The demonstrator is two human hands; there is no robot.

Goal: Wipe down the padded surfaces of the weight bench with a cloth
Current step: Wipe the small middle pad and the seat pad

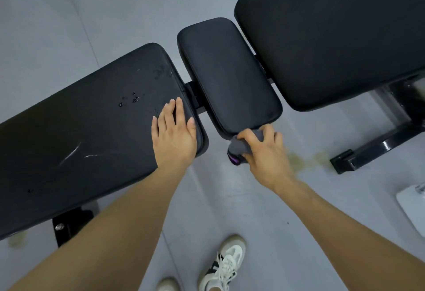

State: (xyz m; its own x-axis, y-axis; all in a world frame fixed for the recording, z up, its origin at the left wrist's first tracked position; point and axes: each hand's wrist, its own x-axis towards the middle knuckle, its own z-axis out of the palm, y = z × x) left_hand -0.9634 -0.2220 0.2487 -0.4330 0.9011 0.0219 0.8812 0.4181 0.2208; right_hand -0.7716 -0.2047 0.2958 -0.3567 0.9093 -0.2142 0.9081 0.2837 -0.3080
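Three black padded sections on this weight bench, and you're parked at the middle one. Your left hand lies flat with straight fingers on the near corner of the long scuffed black pad. Your right hand has its fingers curled round a bunched grey cloth with a purple edge, pressing it against the near end of the small black middle pad. The big black back pad sits to the right, and your white laced sneaker is on the grey floor.
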